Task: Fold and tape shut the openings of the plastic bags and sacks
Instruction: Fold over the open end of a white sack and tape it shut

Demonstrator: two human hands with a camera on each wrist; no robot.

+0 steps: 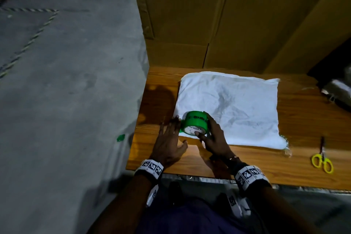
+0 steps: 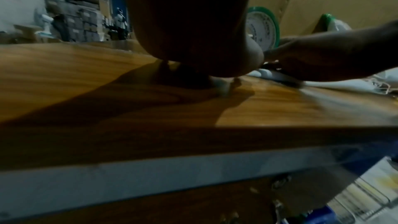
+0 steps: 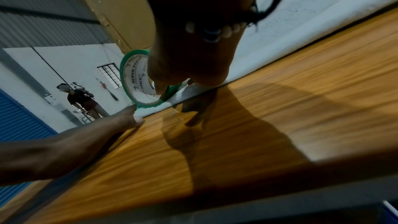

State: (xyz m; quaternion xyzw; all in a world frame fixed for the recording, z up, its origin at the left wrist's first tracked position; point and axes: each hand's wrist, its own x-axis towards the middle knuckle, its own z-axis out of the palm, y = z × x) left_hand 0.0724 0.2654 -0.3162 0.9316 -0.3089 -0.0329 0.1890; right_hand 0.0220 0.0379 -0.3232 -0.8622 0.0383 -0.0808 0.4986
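Note:
A white woven sack (image 1: pixel 231 106) lies flat on the wooden table (image 1: pixel 266 159), its frayed corner at the near right. At the sack's near left corner stands a green tape roll (image 1: pixel 195 122) on its edge, also seen as the tape roll (image 3: pixel 137 81) and tape roll (image 2: pixel 263 26). My right hand (image 1: pixel 212 135) grips the roll, fingers over its top and thumb in the core. My left hand (image 1: pixel 170 140) lies flat with straight fingers on the sack's left edge and the table, fingertips just left of the roll.
Yellow-handled scissors (image 1: pixel 322 159) lie near the table's front right. Tall cardboard boxes (image 1: pixel 228 17) stand behind the table. A dark bundle (image 1: pixel 338 91) sits at the far right. Concrete floor (image 1: pixel 66 81) is left; a person (image 3: pixel 84 101) stands far off.

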